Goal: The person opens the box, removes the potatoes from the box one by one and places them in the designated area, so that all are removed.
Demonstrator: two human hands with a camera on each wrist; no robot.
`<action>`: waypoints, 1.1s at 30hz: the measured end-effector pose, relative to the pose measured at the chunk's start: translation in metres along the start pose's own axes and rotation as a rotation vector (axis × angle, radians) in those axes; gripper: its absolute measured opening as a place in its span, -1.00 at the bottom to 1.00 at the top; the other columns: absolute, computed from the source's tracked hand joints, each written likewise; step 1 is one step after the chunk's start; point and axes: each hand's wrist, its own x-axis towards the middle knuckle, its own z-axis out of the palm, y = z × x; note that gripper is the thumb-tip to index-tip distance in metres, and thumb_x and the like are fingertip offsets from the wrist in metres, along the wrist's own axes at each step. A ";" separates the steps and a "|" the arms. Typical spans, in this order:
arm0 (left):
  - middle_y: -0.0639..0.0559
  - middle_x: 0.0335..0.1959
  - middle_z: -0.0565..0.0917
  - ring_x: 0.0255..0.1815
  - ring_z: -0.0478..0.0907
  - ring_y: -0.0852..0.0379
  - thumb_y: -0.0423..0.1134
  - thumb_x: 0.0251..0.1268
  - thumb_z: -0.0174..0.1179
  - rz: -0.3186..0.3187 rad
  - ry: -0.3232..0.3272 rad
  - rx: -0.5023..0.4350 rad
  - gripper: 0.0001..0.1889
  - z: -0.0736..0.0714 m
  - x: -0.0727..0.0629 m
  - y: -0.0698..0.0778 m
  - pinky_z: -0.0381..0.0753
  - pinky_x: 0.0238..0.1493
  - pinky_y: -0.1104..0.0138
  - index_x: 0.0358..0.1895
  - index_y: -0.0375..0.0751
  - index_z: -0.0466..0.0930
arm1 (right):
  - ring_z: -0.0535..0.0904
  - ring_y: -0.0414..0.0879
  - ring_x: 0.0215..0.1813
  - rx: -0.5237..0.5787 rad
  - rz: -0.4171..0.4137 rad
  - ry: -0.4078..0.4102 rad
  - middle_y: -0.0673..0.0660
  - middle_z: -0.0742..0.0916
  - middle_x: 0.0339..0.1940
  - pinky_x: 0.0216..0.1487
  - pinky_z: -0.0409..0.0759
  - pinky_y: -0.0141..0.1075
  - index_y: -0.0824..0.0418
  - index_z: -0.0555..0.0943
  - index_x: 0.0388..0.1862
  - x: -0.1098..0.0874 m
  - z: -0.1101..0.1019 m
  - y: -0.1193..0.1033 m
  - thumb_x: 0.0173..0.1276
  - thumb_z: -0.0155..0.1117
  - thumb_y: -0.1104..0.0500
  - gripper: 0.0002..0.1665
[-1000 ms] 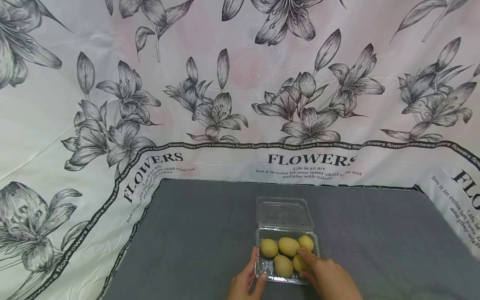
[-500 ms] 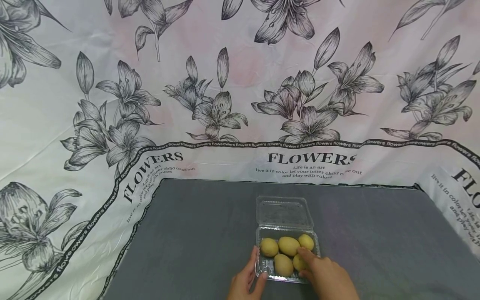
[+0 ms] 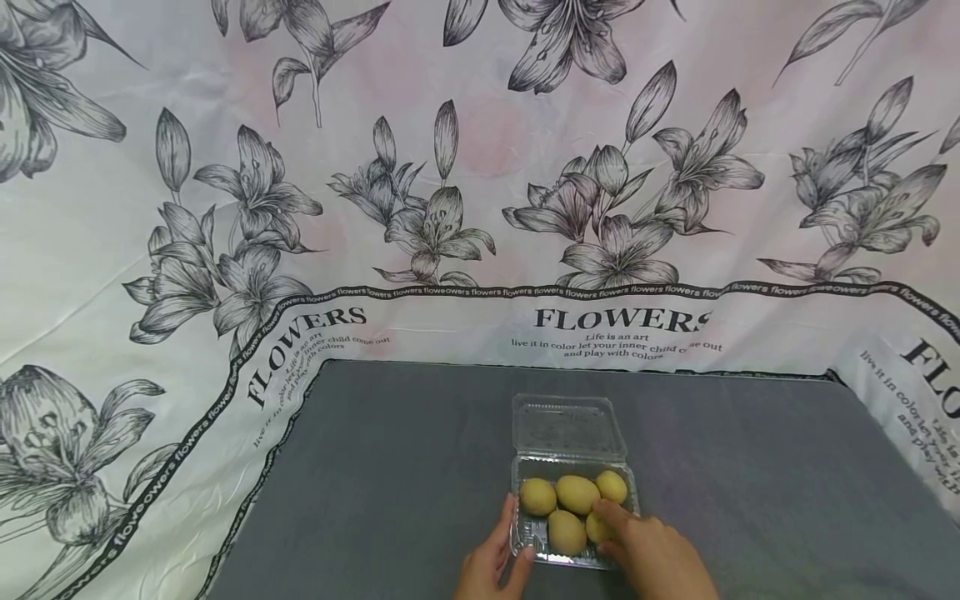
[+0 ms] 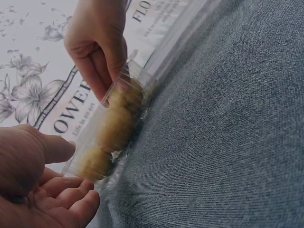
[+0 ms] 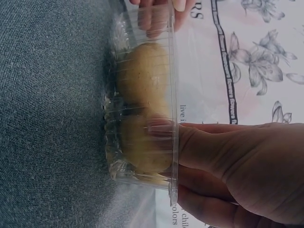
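A clear plastic clamshell container (image 3: 534,533) stands on the grey table with its lid (image 3: 568,427) folded back. Inside are several yellow potatoes (image 3: 577,493) in two rows; the front left spot holds none. My right hand (image 3: 660,550) reaches over the front right edge, thumb and fingers around the front right potato (image 3: 598,527), which they partly cover. In the right wrist view the thumb (image 5: 199,145) comes over the rim against that potato (image 5: 142,152). My left hand (image 3: 495,558) holds the container's front left corner, fingers along the left wall and thumb at the front.
The grey cloth-covered table (image 3: 390,467) reaches back to a white curtain (image 3: 465,325) printed with flowers and lettering. The curtain also runs along the left and right sides. The raised lid lies behind the potatoes, toward the curtain.
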 end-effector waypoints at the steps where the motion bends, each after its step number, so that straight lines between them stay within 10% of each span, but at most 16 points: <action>1: -0.45 0.56 0.27 0.50 0.32 -0.21 -0.22 0.60 0.23 -0.004 0.001 0.001 -0.27 0.000 0.000 0.000 0.40 0.41 0.43 0.60 -0.54 0.13 | 0.55 -0.22 -0.49 0.000 -0.003 0.007 -0.12 0.69 -0.54 -0.48 0.59 -0.13 -0.03 0.71 0.11 -0.001 0.000 0.000 0.16 0.66 0.08 -0.49; 14: -0.52 0.50 0.32 0.45 0.35 -0.12 -0.30 0.58 0.23 0.087 0.040 0.017 -0.30 0.001 -0.003 -0.004 0.45 0.41 0.36 0.58 -0.57 0.16 | 0.48 -0.39 -0.47 0.093 -0.267 0.130 -0.14 0.73 -0.47 -0.49 0.57 -0.30 0.06 0.69 0.14 -0.004 0.002 0.016 0.16 0.66 0.20 -0.45; 33: -0.51 0.49 0.35 0.44 0.39 -0.15 -0.29 0.57 0.24 0.092 0.049 0.035 -0.30 0.003 -0.002 -0.003 0.48 0.39 0.32 0.57 -0.58 0.18 | 0.69 -0.34 -0.28 0.101 -0.395 0.135 0.06 0.86 -0.19 -0.35 0.76 -0.26 0.14 0.71 0.19 -0.001 -0.003 0.035 0.20 0.66 0.18 -0.44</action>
